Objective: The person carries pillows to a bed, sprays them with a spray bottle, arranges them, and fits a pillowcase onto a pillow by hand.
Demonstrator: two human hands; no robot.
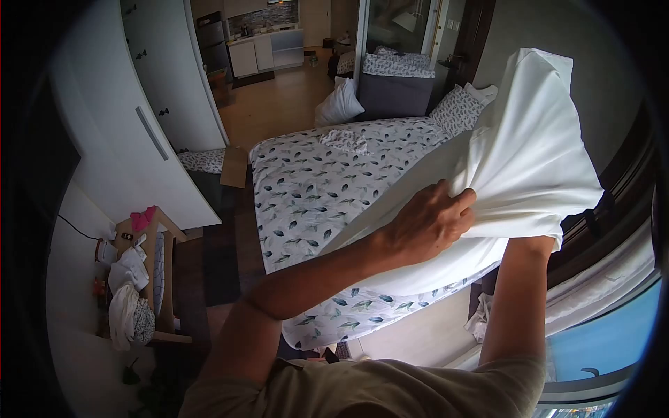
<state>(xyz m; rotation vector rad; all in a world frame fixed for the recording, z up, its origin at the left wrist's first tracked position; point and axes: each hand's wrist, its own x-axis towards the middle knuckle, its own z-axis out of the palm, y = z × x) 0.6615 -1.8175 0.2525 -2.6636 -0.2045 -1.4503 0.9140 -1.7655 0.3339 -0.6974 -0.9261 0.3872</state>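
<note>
A large white cloth (533, 139) is held up at the right, part of it spread over the bed. My left hand (433, 219) is closed on a gathered fold of it near the middle of the view. My right forearm reaches up into the cloth, which covers the right hand completely, so its fingers are hidden. Beneath the cloth lies a bed (300, 209) with a white leaf-patterned sheet. A small crumpled patterned cloth (345, 141) rests on the bed's far part.
A patterned pillow (456, 110) lies at the bed's far right corner, a white pillow (339, 103) at its far edge. At left stand a wardrobe (129, 118) and a wooden rack (167, 279) with clothes. A window (606, 334) is at lower right.
</note>
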